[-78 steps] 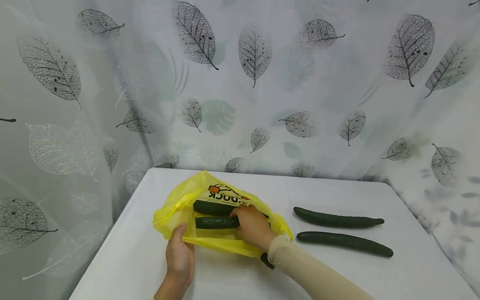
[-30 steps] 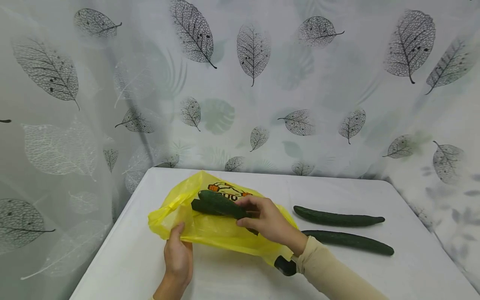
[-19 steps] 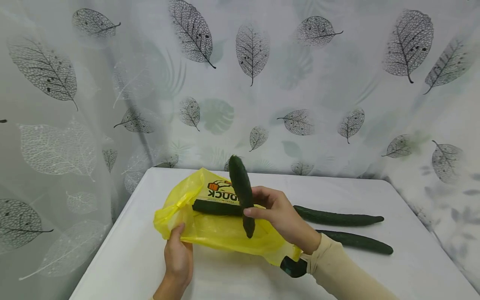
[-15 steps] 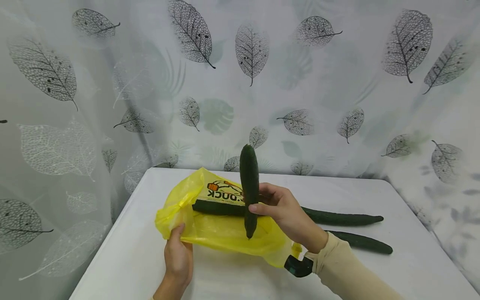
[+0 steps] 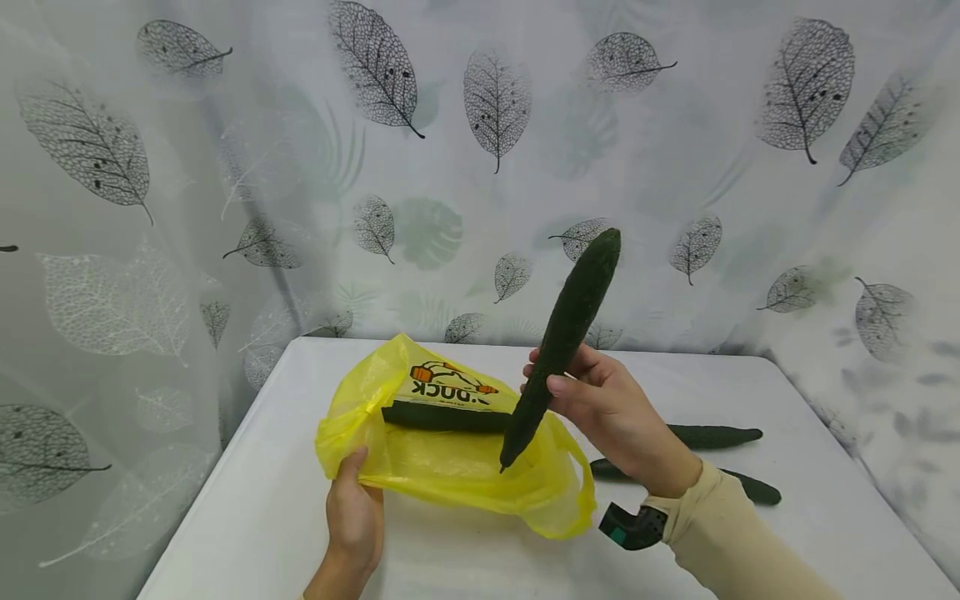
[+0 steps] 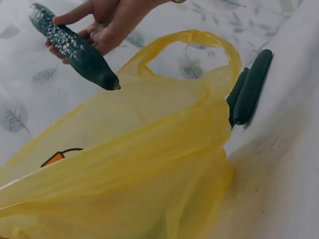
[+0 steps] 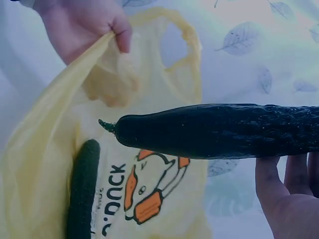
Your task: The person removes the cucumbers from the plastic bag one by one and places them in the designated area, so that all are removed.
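The right hand [image 5: 618, 412] grips the raised cucumber [image 5: 564, 337] near the right side of the yellow bag [image 5: 442, 475]; its long axis slants, stemmed tip downward toward the bag's mouth. The left hand [image 5: 354, 517] pinches the bag's left rim.

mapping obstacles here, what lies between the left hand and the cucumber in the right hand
In the head view, the yellow bag spreads between the left hand, which pinches its edge, and the held cucumber.
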`<state>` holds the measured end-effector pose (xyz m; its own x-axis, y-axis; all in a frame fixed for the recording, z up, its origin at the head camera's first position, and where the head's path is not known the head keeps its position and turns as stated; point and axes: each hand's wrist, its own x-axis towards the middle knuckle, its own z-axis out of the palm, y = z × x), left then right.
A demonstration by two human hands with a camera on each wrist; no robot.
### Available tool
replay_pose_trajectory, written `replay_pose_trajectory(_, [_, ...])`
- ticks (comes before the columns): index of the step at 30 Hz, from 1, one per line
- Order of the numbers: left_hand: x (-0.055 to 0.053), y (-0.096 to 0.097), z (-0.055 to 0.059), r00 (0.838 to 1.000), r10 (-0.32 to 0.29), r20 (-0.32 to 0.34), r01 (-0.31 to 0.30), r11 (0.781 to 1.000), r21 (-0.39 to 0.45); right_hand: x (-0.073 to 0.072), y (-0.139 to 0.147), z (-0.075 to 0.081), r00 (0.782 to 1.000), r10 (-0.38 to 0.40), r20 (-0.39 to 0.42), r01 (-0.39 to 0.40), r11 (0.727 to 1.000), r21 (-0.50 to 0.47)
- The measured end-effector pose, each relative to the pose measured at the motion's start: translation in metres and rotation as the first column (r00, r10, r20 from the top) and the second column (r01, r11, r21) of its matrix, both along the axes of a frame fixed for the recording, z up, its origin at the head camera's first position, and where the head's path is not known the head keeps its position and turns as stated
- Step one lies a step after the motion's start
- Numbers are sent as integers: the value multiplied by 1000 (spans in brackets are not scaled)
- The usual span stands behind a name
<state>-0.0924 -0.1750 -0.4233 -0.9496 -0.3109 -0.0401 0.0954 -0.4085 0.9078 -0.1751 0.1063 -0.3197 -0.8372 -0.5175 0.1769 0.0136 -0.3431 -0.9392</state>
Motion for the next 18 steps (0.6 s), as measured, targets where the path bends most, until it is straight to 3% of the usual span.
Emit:
replay_pose_trajectory(6, [0,1,0,1000,-4,6,4,1000,-2,-2,20,8,999,-27,26,28,999,-36])
replay_pose_trajectory(11, [-1,2,1,1000,-7,-9,7,1000,-8,-4,41,12,999,-49,-3,49,998,-37])
replay_pose_trajectory(18, [-1,2,2,1000,-3,-10,3,1000,-9,-5,66,8,990,-135,-41,137,989,57])
